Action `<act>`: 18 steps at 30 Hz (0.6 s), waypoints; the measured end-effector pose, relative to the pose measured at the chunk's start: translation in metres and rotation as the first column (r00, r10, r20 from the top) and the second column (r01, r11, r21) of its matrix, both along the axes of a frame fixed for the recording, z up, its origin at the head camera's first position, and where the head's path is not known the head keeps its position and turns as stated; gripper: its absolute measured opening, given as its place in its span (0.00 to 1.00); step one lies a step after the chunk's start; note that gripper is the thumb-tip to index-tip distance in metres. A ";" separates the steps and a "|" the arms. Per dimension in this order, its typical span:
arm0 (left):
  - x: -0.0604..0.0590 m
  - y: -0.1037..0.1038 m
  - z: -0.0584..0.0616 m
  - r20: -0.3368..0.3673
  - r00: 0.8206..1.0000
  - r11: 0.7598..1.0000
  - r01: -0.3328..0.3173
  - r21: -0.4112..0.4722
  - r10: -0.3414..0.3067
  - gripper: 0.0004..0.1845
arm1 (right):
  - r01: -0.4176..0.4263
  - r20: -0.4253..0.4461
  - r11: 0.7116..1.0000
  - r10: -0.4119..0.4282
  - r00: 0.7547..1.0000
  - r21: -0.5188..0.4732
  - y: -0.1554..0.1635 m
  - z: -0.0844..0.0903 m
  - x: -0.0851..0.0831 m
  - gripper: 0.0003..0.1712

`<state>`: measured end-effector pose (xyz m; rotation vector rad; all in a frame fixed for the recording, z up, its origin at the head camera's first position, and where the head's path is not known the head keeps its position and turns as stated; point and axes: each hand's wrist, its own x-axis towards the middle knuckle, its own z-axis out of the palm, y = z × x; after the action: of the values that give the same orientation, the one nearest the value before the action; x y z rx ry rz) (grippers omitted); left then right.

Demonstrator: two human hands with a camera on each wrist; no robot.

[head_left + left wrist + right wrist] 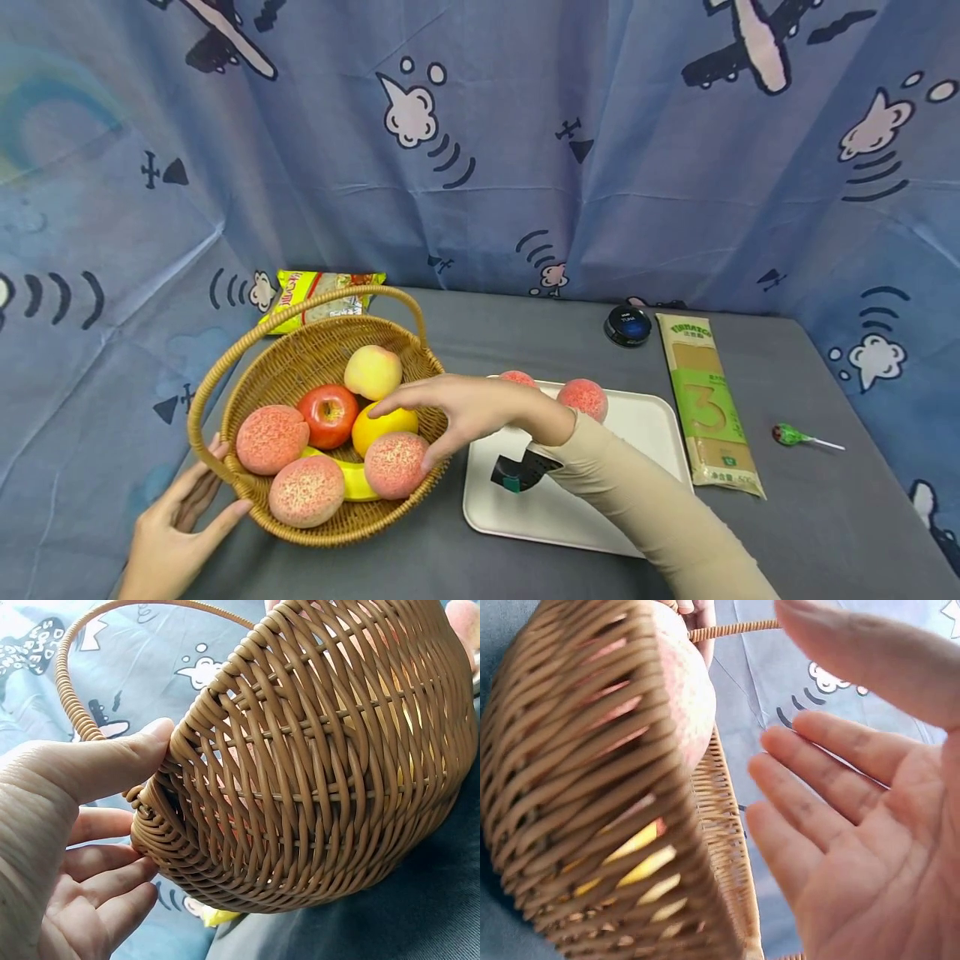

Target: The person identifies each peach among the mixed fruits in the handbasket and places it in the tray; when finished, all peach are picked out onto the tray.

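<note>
Basket [315, 358], left hand [176, 521] steadying rim, right hand [465, 408] spread above

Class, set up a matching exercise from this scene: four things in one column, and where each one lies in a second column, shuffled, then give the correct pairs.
Things:
1. red apple
2. lollipop
3. pasta packet
4. left hand

Places:
A. far right on the grey table
B. inside the wicker basket
C. at the basket's rim, on its near-left side
D. right of the white tray

Pairs: 1-B, 2-A, 3-D, 4-C
</note>
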<state>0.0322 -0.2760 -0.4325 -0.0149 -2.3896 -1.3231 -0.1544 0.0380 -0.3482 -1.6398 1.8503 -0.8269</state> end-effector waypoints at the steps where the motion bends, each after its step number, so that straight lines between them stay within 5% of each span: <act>1: 0.000 0.000 0.000 0.004 1.000 1.000 0.002 -0.003 -0.002 0.41 | -0.025 0.003 0.999 0.025 1.000 0.020 -0.004 0.000 -0.001 0.43; 10: 0.000 -0.001 0.001 0.064 0.998 1.000 -0.005 -0.030 0.007 0.40 | -0.208 0.038 0.958 0.204 0.978 0.198 -0.030 -0.006 -0.009 0.40; 18: 0.000 -0.001 0.001 0.000 1.000 1.000 0.021 -0.010 -0.021 0.41 | -0.265 0.098 0.908 0.246 0.964 0.325 -0.041 -0.011 -0.012 0.39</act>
<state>0.0322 -0.2770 -0.4316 -0.0426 -2.4027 -1.3203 -0.1669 -0.0028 -0.3593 -1.5758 1.5883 -0.4119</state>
